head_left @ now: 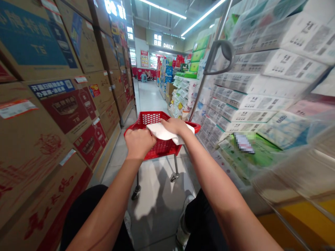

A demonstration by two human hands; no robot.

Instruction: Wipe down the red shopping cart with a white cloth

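A red plastic shopping cart (162, 150) with perforated sides stands in front of me on grey legs with casters. My left hand (140, 141) is closed around the left part of its handle, the knuckles on top. A white cloth (163, 134) lies over the middle and right of the handle (195, 127). My right hand (176, 126) is closed over this cloth, with one edge of it hanging below the wrist. The palms and the handle beneath them are hidden.
Stacked cardboard boxes (52, 108) line the left of the narrow aisle. On the right rise wrapped tissue packs (251, 87), with a grey metal pole (199, 96) at their edge. The tiled floor (148, 92) continues ahead toward a small blue stool (143, 77).
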